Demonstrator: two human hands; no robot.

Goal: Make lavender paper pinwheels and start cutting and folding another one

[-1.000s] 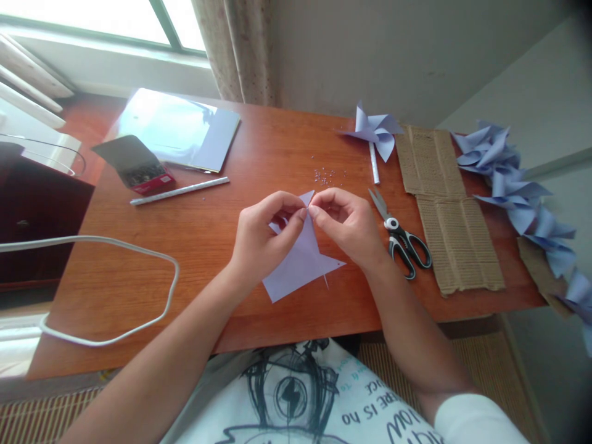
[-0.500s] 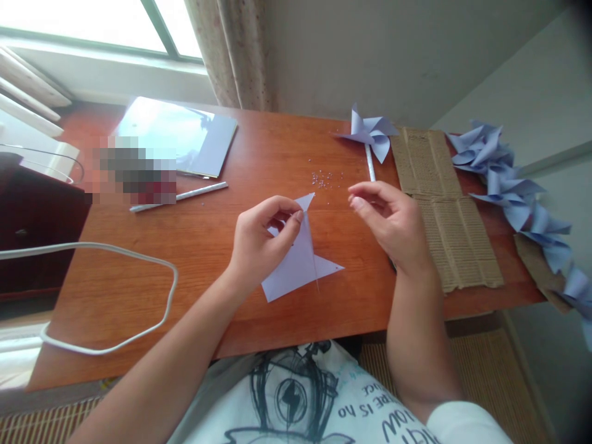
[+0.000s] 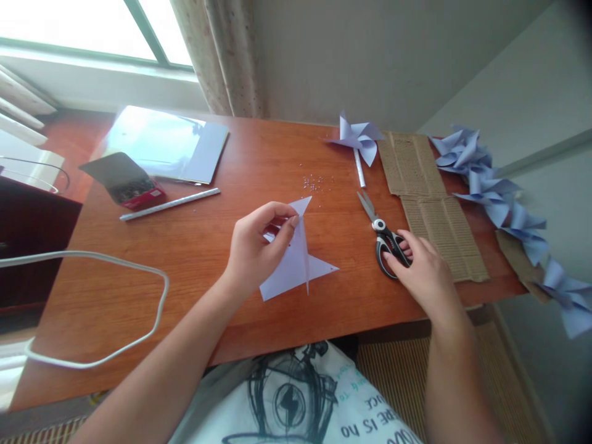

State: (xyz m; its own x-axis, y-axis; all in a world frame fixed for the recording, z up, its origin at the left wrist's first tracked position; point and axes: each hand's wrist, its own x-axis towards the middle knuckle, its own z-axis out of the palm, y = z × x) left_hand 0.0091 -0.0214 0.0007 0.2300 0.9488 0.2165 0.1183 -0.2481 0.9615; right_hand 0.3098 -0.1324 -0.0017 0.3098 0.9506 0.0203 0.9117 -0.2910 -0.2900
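Note:
My left hand (image 3: 259, 246) pinches a folded piece of pale lilac paper (image 3: 296, 265) near its upper tip and holds it upright on the wooden table (image 3: 203, 246). My right hand (image 3: 428, 277) rests on the black handles of the scissors (image 3: 383, 234), which lie flat on the table to the right of the paper, blades pointing away from me. The fingers lie over the handle loops; whether they grip them cannot be told.
A finished lilac pinwheel (image 3: 356, 139) lies at the back, next to corrugated cardboard (image 3: 430, 203). More pinwheels (image 3: 499, 197) hang off the right edge. Small pins (image 3: 314, 182), a white stick (image 3: 169, 205), a box of pins (image 3: 132, 185), a paper pad (image 3: 161, 142) and a white cable (image 3: 115, 308) are at left.
My right hand let go of the paper's tip and swung right and down onto the scissors' handles. My left hand has kept its hold on the paper.

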